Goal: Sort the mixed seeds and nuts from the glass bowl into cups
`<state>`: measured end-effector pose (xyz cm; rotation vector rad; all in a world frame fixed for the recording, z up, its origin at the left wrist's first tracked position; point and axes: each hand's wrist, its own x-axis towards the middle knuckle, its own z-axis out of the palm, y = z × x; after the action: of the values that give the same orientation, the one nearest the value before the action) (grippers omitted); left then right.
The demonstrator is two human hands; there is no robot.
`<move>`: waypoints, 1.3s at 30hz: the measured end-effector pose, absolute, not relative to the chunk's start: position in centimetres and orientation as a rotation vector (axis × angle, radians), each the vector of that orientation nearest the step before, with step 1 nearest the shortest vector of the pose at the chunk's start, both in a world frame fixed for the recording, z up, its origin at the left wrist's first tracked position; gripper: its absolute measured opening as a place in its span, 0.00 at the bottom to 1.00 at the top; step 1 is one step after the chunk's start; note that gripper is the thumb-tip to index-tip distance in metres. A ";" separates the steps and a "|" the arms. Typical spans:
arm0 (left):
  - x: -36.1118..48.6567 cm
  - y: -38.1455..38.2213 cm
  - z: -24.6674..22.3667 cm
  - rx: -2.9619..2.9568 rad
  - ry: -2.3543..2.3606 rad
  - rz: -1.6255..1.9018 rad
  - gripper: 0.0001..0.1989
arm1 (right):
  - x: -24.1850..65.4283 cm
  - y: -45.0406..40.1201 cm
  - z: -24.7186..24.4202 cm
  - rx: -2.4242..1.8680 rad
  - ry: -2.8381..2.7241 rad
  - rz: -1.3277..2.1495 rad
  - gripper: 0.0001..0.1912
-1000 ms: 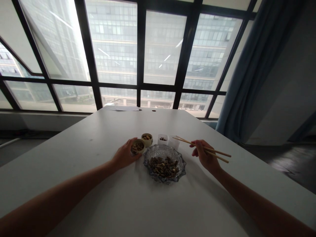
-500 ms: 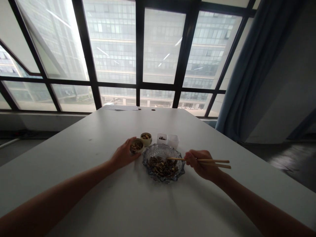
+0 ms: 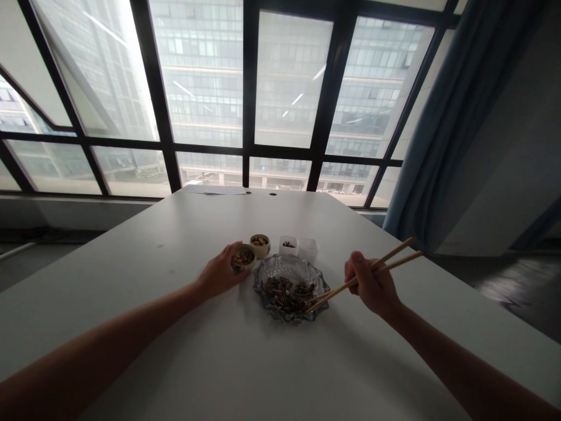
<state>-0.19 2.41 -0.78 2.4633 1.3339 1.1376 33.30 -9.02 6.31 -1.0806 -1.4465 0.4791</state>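
Observation:
My left hand [image 3: 219, 273] is wrapped round a small round cup [image 3: 243, 258] with brown pieces in it, left of the glass bowl. The scalloped glass bowl [image 3: 267, 304] holds a heap of dark brown pieces. Right of it, my right hand [image 3: 371, 283] grips a pair of wooden chopsticks [image 3: 339, 289], whose tips rest among the pieces at the bowl's right side. Behind the held cup stands a second round cup [image 3: 260, 247] with similar pieces. Next to it are a white square cup [image 3: 288, 245] with a few dark pieces and another white square cup [image 3: 308, 250].
Everything stands on a white table [image 3: 210, 356]. Papers [image 3: 223, 190] and a small dark round spot [image 3: 272, 194] are at its far edge. Beyond are large windows, with a blue curtain [image 3: 438, 128] on the right.
My right hand has moved right and tilted the chopsticks; their tips have shifted from the middle of the bowl to its lower right. My left hand has stayed on the cup.

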 end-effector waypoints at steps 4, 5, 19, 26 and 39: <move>-0.2 2.4 -0.7 2.471 1.334 1.132 0.37 | 31.9 -9.4 5.4 -1.053 -1.554 0.639 0.35; -0.2 2.4 -0.7 2.472 1.334 1.137 0.37 | 31.6 -9.5 5.1 -1.033 -1.606 0.669 0.33; -0.1 2.3 -0.7 2.468 1.341 1.138 0.36 | 31.7 -9.5 5.4 -1.036 -1.540 0.669 0.33; -0.2 2.4 -0.8 2.467 1.361 1.142 0.36 | 30.0 -10.3 5.3 -0.974 -2.001 0.424 0.24; -0.1 2.2 -0.6 2.473 1.354 1.125 0.36 | 31.0 -9.1 4.9 -1.149 -1.882 0.122 0.22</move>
<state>-0.11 2.24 -0.57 2.4725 1.3544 1.1246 31.05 -9.13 4.85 -1.1487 -1.8817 0.1216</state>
